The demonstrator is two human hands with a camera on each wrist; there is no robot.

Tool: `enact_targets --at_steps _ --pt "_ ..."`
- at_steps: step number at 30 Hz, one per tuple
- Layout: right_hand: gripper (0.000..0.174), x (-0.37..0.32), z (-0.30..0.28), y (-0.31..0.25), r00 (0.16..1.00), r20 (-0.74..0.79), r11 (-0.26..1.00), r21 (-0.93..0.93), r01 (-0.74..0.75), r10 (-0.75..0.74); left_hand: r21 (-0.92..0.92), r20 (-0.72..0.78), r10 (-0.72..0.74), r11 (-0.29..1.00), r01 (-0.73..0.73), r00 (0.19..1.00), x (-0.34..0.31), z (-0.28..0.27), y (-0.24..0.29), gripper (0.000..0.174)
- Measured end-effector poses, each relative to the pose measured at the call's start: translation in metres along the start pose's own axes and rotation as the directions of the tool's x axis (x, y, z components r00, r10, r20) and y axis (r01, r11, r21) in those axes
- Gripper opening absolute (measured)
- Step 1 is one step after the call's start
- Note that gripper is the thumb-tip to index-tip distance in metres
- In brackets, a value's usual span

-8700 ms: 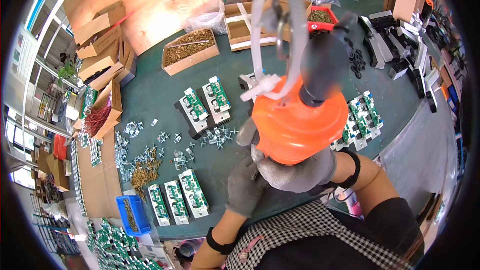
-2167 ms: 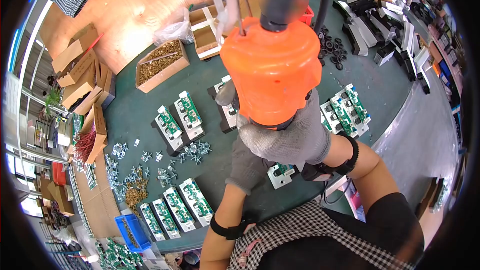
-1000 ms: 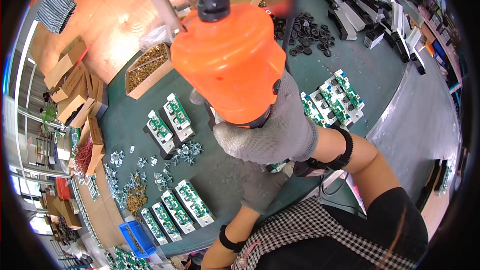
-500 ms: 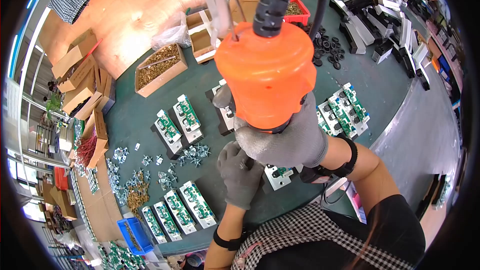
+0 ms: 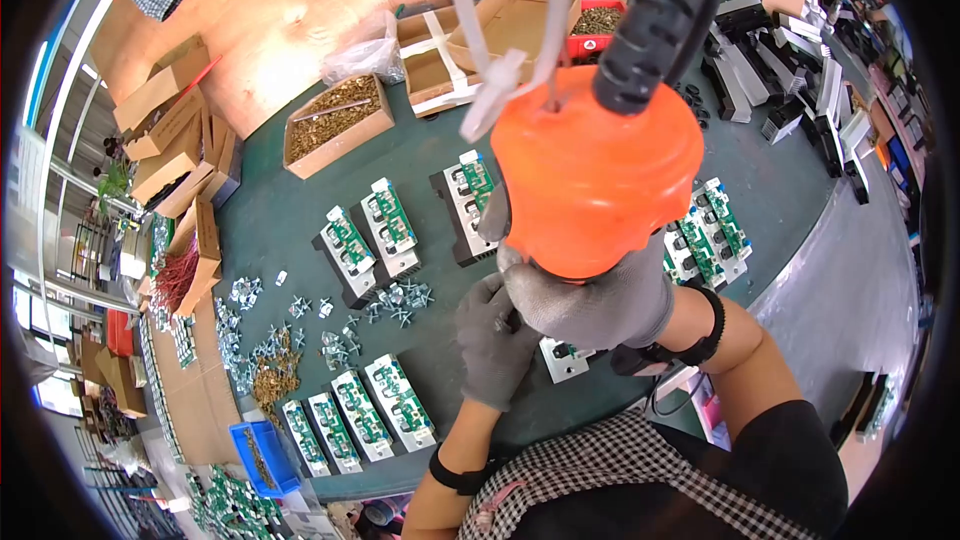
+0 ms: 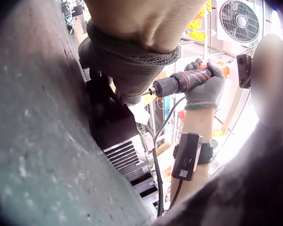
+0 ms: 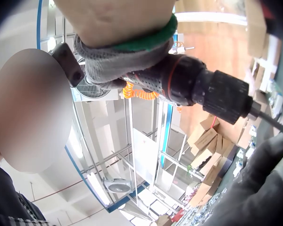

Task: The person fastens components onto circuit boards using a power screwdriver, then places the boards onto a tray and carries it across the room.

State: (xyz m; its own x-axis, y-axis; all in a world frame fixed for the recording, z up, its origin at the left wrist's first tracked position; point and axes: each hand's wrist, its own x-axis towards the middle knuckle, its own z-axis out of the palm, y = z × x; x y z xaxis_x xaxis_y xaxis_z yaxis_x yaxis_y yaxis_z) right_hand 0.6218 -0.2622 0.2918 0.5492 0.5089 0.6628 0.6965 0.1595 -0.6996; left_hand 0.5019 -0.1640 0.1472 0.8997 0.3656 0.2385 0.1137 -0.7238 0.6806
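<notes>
My right hand [image 5: 600, 305], in a grey glove, grips an electric screwdriver [image 5: 600, 170] with an orange top and a black ribbed cable, hung from above. In the left wrist view its black body [image 6: 191, 80] points its bit at the left fingers. My gloved left hand [image 5: 495, 340] has curled fingers on a black finned heat sink [image 6: 111, 110], right beside the bit. What its fingertips pinch there is hidden. One end of a white plate with a green circuit board [image 5: 567, 360] shows below the hands. Another such unit [image 5: 468, 205] stands just beyond.
Two board units [image 5: 365, 230] stand left, with a row of white-plate boards [image 5: 355, 410] in front of them. Loose silver hardware [image 5: 400, 300] and brass-coloured parts [image 5: 275, 370] lie further left. A blue bin [image 5: 265, 460], a screw-filled carton [image 5: 340, 125] and more boards [image 5: 710, 240] surround the work.
The front-left row has gained a board since the oldest frame. A second ago my left hand was lower right, beside the near board end; it has returned to the bit. The screwdriver stayed in my right hand.
</notes>
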Motion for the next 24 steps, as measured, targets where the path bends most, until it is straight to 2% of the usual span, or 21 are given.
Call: enact_targets --at_steps 2,5,7,8,10,12,15,18,21,22,23,24 --pt "0.056 -0.003 0.004 0.001 0.999 -0.008 0.998 0.051 -0.033 0.033 0.031 -0.020 0.012 0.999 -0.012 1.000 0.000 0.004 -0.001 0.032" --pt "0.057 0.002 0.009 -0.004 1.000 0.000 1.000 0.009 0.029 -0.029 0.148 -0.007 0.088 0.985 -0.086 0.996 0.000 -0.009 0.002 0.031" --pt "0.051 0.006 0.007 -0.009 1.000 -0.019 0.963 0.270 -0.008 0.013 0.176 -0.006 0.147 0.974 -0.143 0.989 0.009 -0.040 0.023 0.032" --pt "0.047 0.009 0.006 -0.012 0.999 -0.028 0.919 0.394 -0.020 0.034 0.315 0.022 0.081 0.945 -0.084 0.996 0.012 -0.056 0.024 0.029" --pt "0.059 0.015 -0.008 -0.021 0.998 0.016 0.929 0.366 0.047 -0.057 0.567 0.066 -0.066 0.824 0.017 0.996 0.014 -0.085 0.018 0.025" --pt "0.064 0.016 -0.016 -0.029 0.996 0.020 0.932 0.353 0.080 -0.092 0.791 0.050 -0.151 0.609 0.053 0.987 0.015 -0.106 -0.009 0.020" --pt "0.065 0.012 -0.015 -0.032 0.997 0.027 0.928 0.369 0.053 -0.068 0.815 0.088 -0.346 0.564 0.132 0.934 0.018 -0.108 -0.032 0.011" --pt "0.066 0.002 -0.011 -0.031 0.999 0.028 0.879 0.475 -0.037 0.027 0.806 0.111 -0.233 0.590 0.050 0.966 0.017 -0.105 -0.036 0.012" --pt "0.066 0.000 -0.017 -0.039 1.000 -0.018 0.911 0.413 0.001 0.007 0.662 0.083 -0.159 0.746 0.064 0.984 0.013 -0.106 -0.015 0.023" --pt "0.068 -0.001 -0.019 -0.039 0.999 -0.032 0.874 0.485 0.018 -0.002 0.308 0.146 -0.226 0.935 0.173 0.963 0.010 -0.103 -0.011 0.026" --pt "0.069 -0.002 -0.022 -0.040 0.999 -0.047 0.832 0.554 0.035 -0.011 -0.092 0.231 -0.263 0.953 0.290 0.937 0.005 -0.098 -0.007 0.029" --pt "0.071 -0.003 -0.025 -0.040 0.998 -0.062 0.785 0.618 0.054 -0.020 -0.465 0.324 -0.259 0.794 0.392 0.910 0.002 -0.094 -0.001 0.033"
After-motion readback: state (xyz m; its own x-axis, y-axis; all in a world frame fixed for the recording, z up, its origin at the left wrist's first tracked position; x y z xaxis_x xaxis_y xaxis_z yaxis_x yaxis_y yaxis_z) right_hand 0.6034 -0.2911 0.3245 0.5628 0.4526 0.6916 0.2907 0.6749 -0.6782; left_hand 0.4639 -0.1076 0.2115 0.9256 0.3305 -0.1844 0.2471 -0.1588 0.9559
